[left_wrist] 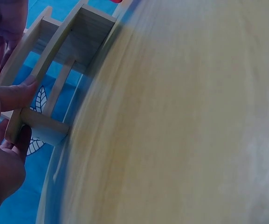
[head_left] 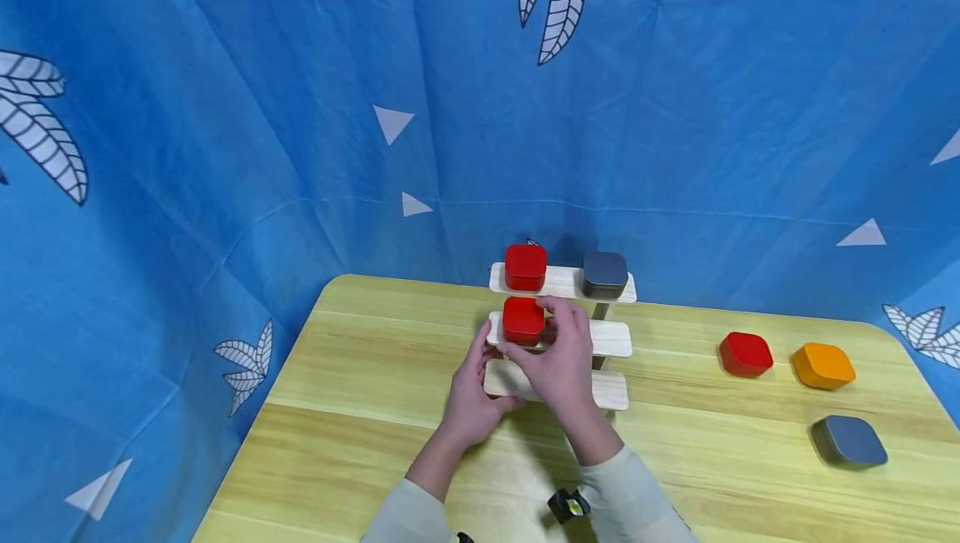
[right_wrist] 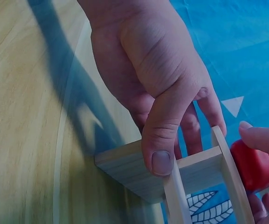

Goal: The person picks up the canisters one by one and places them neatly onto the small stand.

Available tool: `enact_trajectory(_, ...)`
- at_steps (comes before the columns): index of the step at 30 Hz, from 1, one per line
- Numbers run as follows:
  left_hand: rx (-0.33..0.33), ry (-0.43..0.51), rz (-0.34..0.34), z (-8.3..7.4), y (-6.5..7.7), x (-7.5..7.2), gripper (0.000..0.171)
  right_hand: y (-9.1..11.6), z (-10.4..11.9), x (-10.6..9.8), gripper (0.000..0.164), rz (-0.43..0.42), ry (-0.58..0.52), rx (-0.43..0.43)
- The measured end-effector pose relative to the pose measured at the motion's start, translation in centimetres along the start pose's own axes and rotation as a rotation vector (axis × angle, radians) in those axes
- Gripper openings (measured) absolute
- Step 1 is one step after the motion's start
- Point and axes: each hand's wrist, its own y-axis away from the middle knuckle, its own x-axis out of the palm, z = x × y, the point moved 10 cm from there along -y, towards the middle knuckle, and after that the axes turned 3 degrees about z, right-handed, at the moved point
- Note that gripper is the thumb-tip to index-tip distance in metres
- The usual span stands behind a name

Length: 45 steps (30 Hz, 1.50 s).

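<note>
A small three-tier wooden shelf (head_left: 611, 339) stands near the table's back edge. My left hand (head_left: 476, 406) grips its left end, the thumb lying on the front of the lowest tier in the head view. My right hand (head_left: 566, 364) pinches a red rounded-square block (head_left: 522, 320) at the left of the middle tier, thumb at its front and index finger at its far right corner. In the right wrist view the red block (right_wrist: 253, 165) shows between the right hand's fingers. The top tier bears another red block (head_left: 526, 267) on the left and a dark grey block (head_left: 604, 274) on the right.
On the table to the right lie a red block (head_left: 746, 355), an orange block (head_left: 823, 366) and a dark grey block (head_left: 849, 441). A blue patterned cloth (head_left: 487, 151) hangs close behind the shelf. A small black device (head_left: 567, 505) sits by the right wrist.
</note>
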Motion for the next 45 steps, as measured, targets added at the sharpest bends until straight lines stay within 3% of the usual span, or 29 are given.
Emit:
enact_trajectory(15,0.005,-0.015,-0.009,-0.3,-0.2,-0.1,0.122,0.3,-0.2,-0.7,0.068,0.024,-0.025,0.030)
enact_trajectory(23,0.008,0.007,-0.007,-4.7,0.7,-0.6,0.112,0.6,0.0,-1.4,0.068,0.007,-0.032,-0.006)
enact_trajectory(27,0.005,0.006,-0.002,-4.6,0.6,-0.6,0.112,0.8,0.0,-1.6,0.066,0.011,-0.041,-0.005)
enact_trajectory(35,-0.005,0.012,-0.012,-0.6,-0.1,-0.1,0.121,1.1,-0.3,-2.2,0.066,0.039,-0.039,0.020)
enact_trajectory(45,-0.009,0.001,-0.012,-0.2,0.0,0.0,0.124,1.6,-0.7,-3.3,0.067,0.025,-0.043,0.008)
